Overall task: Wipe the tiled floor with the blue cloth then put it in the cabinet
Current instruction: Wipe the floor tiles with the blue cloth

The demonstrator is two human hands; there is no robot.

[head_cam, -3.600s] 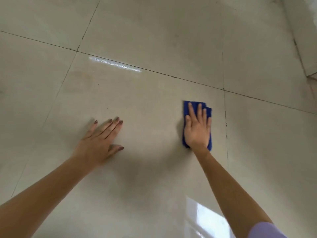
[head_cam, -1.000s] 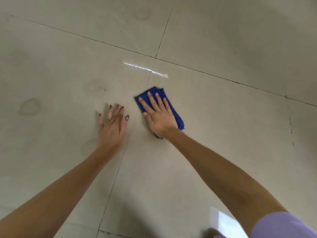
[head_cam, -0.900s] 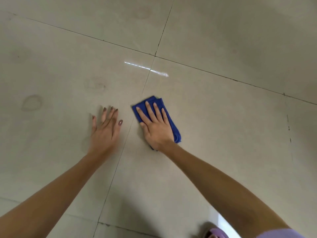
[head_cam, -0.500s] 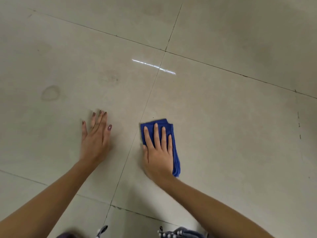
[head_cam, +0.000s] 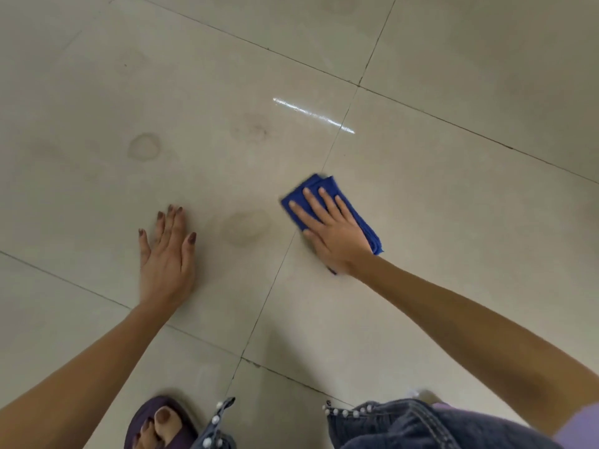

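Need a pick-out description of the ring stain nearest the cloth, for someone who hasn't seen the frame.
Start from the grout line running between the hands. Just left of it, between the left hand and the blue cloth, lies a faint ring stain. The other ring stain sits farther up-left.

Tiled floor (head_cam: 421, 157): beige, glossy, ring-stained. Directly on it lay 1 folded blue cloth (head_cam: 363, 218), 2 flat hands, 1 sandalled foot (head_cam: 162, 422).

A purple sandal (head_cam: 140, 420) sits below the left hand (head_cam: 165, 264). Bead-trimmed denim (head_cam: 405, 427) lies below the right hand (head_cam: 334, 234), beside a lilac sleeve (head_cam: 581, 424).
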